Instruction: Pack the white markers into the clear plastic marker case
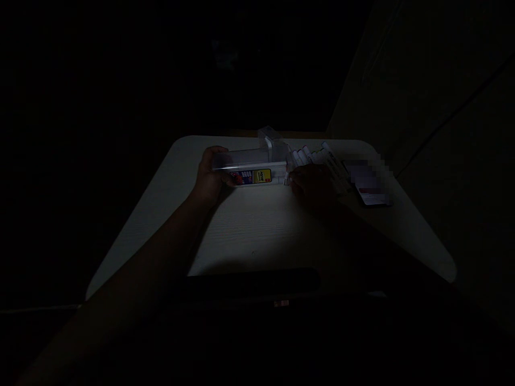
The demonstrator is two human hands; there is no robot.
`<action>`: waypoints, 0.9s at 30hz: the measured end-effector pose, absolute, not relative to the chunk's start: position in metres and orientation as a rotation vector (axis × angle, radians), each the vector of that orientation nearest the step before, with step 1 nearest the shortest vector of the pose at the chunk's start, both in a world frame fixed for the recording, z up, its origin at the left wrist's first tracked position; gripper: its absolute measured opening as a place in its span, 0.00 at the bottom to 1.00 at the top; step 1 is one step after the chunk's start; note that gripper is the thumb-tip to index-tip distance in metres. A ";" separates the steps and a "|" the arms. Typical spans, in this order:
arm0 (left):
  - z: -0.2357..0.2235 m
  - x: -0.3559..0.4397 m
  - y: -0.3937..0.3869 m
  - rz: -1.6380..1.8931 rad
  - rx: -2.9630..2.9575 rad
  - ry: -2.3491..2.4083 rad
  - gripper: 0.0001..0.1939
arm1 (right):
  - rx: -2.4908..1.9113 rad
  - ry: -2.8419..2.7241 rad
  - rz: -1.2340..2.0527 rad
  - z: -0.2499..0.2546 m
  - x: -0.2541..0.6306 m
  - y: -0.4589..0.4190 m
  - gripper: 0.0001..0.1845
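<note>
A clear plastic box (245, 161) with a yellow and dark blue label lies on its side on the white table (241, 230). My left hand (211, 174) is wrapped round the box's left end, thumb in front and fingers behind. At the opposite end is my right hand (311, 185), its fingers curled close to the box's edge; whatever they pinch is too dark to make out. Just behind that hand lie several white markers (303, 154) in a loose row. A clear plastic lid-like piece (270, 140) stands up at the back of the box.
To the right of my right hand lies a phone (372, 187), its screen partly blurred out. The table has rounded corners, with a dark bar (257, 279) along its near edge. A wall with a cable (450, 115) rises on the right. The room is very dark.
</note>
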State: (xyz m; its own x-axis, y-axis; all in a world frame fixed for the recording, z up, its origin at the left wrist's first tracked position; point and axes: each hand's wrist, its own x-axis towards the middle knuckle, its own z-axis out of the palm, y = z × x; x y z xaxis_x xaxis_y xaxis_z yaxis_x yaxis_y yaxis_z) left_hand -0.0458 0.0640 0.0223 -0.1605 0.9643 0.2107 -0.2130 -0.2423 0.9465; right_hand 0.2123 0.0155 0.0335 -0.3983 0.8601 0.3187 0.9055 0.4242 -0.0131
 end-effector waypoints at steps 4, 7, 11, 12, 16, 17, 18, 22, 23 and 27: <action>0.021 -0.047 0.066 1.584 1.162 1.015 0.25 | -1.513 -2.388 -0.228 0.033 0.214 0.016 0.22; 0.020 -0.047 0.065 1.571 1.159 1.011 0.26 | -1.537 -2.375 -0.219 0.032 0.215 0.017 0.21; 0.021 -0.047 0.065 1.560 1.174 1.028 0.26 | -1.555 -2.368 -0.220 0.031 0.216 0.017 0.21; 0.021 -0.047 0.066 1.567 1.176 1.029 0.25 | -1.557 -2.367 -0.226 0.030 0.217 0.018 0.20; 0.020 -0.047 0.066 1.584 1.169 0.992 0.24 | -1.575 -2.358 -0.251 0.028 0.218 0.020 0.19; 0.020 -0.047 0.066 1.581 1.166 0.982 0.24 | -1.581 -2.356 -0.254 0.028 0.218 0.021 0.18; 0.020 -0.047 0.065 1.577 1.164 0.978 0.25 | -1.584 -2.357 -0.254 0.027 0.219 0.022 0.18; 0.020 -0.048 0.065 1.568 1.167 1.003 0.25 | -1.567 -2.356 -0.264 0.026 0.220 0.026 0.17; 0.020 -0.048 0.065 1.571 1.165 1.005 0.26 | -1.560 -2.354 -0.271 0.026 0.219 0.026 0.17; 0.018 -0.050 0.068 1.559 1.136 0.984 0.26 | -1.579 -2.359 -0.288 0.030 0.216 0.023 0.17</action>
State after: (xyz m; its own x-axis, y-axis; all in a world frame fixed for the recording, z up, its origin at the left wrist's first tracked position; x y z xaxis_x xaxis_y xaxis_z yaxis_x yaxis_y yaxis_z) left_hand -0.0496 0.0682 0.0177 -0.1309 0.9682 0.2133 -0.2243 -0.2385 0.9449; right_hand 0.2161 0.0235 0.0298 -0.3590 0.8674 0.3446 0.9249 0.3802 0.0064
